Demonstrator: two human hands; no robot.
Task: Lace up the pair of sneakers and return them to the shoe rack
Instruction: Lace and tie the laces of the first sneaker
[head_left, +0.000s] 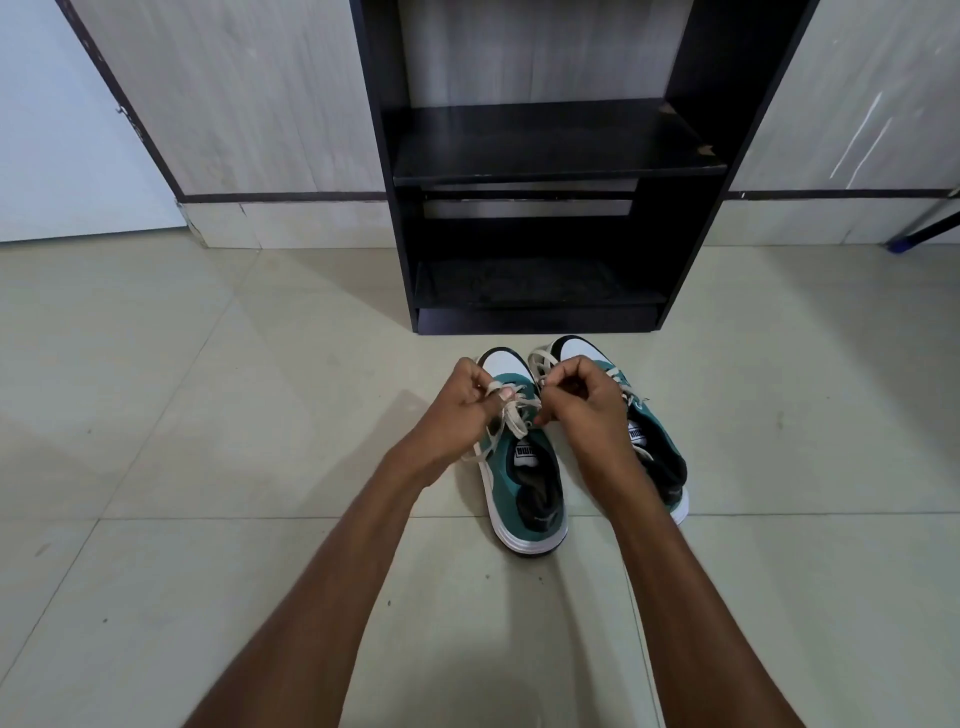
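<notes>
Two teal, white and black sneakers stand side by side on the tiled floor, toes toward the black shoe rack (550, 171). The left sneaker (524, 493) has cream laces (511, 418) crossing its tongue. My left hand (467, 402) pinches one lace end at the sneaker's left side. My right hand (582, 400) pinches the other end over the gap between the shoes. It partly covers the right sneaker (657, 441), whose laces lie loose near its toe.
The rack's middle shelf (550, 166) and bottom shelf (535, 288) hold nothing. Pale floor tiles (208, 415) spread all around. A wall panel and a white door (62, 130) are at the left; a dark pole with a blue tip (914, 234) leans at the right.
</notes>
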